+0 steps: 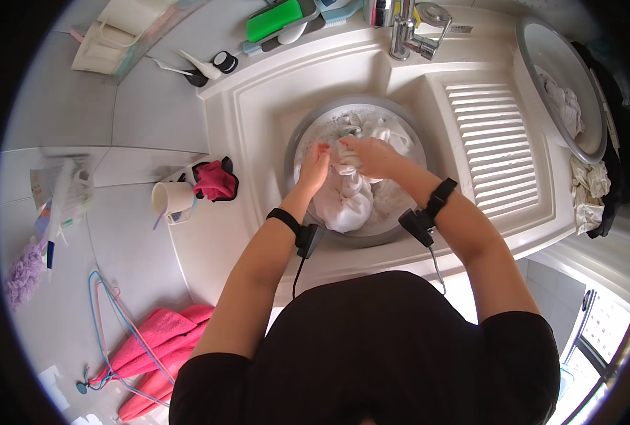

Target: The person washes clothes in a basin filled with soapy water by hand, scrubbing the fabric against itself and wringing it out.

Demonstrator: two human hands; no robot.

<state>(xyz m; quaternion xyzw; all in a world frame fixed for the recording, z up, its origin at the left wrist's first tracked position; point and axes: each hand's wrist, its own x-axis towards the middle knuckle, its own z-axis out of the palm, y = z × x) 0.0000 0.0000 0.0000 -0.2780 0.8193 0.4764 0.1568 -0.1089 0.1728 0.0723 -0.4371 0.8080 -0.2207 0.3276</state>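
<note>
A wet white cloth (pixel 347 202) lies bunched in a grey-rimmed basin (pixel 302 127) of sudsy water, set inside the sink. My right hand (pixel 373 156) is closed on a twisted upper part of the cloth. On the other side of that same fold is my left hand (pixel 316 168), its fingers curled in against the fabric; its grip is partly hidden. Between and beyond the hands, more white fabric (pixel 389 133) sits among the bubbles. Each forearm wears a black strap with a small device and a cable.
A ribbed washboard (pixel 495 149) is moulded into the sink's right side. Past it stands a tilted grey basin (pixel 598 134) with white cloth inside. The faucet (pixel 403 35) rises at the back. On the left ledge are a beige cup (pixel 173 202) and a dark red cloth (pixel 216 180).
</note>
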